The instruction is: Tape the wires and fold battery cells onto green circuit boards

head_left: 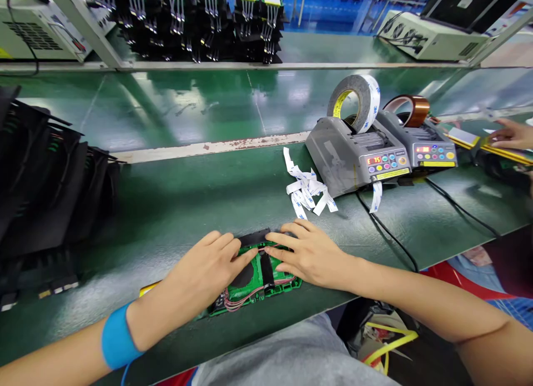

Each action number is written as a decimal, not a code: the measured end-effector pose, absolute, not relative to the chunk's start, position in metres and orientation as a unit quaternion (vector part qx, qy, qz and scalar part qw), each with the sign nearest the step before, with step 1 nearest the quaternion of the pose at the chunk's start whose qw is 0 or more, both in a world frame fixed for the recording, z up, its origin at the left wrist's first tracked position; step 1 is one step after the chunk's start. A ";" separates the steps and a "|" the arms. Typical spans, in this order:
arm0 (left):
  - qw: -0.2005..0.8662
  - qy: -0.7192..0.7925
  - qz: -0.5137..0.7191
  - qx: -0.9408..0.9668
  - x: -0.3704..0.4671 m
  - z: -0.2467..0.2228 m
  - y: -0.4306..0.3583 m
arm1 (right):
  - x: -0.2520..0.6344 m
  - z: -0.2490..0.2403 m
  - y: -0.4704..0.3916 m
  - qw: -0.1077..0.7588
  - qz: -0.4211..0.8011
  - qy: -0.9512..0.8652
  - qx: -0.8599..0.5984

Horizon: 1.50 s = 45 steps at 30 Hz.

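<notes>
A green circuit assembly (250, 283) lies on the green bench near its front edge, with a black strip across its middle and pink wires along its lower side. My left hand (214, 264), with a blue band on the wrist, rests on its left part, fingers bent and the thumb pointing toward the middle. On its upper right part lies my right hand (302, 252), fingers spread. A black piece (255, 238) runs along the upper edge between the hands. Whether the left fingertips pinch anything is hidden.
White tape strips (306, 189) lie beside two tape dispensers (353, 158) at the right. Black parts (50, 191) are stacked at the left, and more stand on the back shelf (325, 47). Another person's hand (512, 134) is at the far right.
</notes>
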State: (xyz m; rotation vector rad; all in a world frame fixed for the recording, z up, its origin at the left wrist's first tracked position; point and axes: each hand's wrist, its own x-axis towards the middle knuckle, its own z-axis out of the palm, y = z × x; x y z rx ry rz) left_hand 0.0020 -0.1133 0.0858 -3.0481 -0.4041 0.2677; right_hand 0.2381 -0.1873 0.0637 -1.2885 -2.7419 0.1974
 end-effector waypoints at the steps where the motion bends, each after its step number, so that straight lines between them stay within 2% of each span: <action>1: 0.030 -0.132 0.086 -0.987 0.001 0.086 -0.113 | 0.238 0.064 -0.187 0.053 0.069 -0.902 -0.423; 8: 0.054 -0.137 0.101 -0.984 0.005 0.085 -0.119 | 0.236 0.066 -0.183 0.076 0.102 -0.896 -0.426; 15: 0.007 -0.183 0.088 -0.979 -0.001 0.084 -0.128 | 0.237 0.057 -0.188 0.115 0.131 -0.865 -0.471; 18: -0.044 -0.223 0.045 -0.973 -0.008 0.083 -0.133 | 0.232 0.060 -0.190 0.114 0.101 -0.866 -0.476; 24: -0.216 -0.268 -0.046 -0.938 -0.019 0.077 -0.145 | 0.219 0.074 -0.183 0.068 0.018 -0.902 -0.427; 31: -0.159 -0.321 -0.082 -0.930 -0.029 0.071 -0.145 | 0.220 0.064 -0.183 0.127 0.003 -0.901 -0.414; 38: -0.182 -0.367 -0.098 -0.907 -0.055 0.080 -0.147 | 0.221 0.061 -0.184 0.172 -0.003 -0.897 -0.408; 45: -0.199 -0.444 0.016 -0.874 -0.110 0.069 -0.154 | 0.222 0.057 -0.182 0.197 0.046 -0.891 -0.406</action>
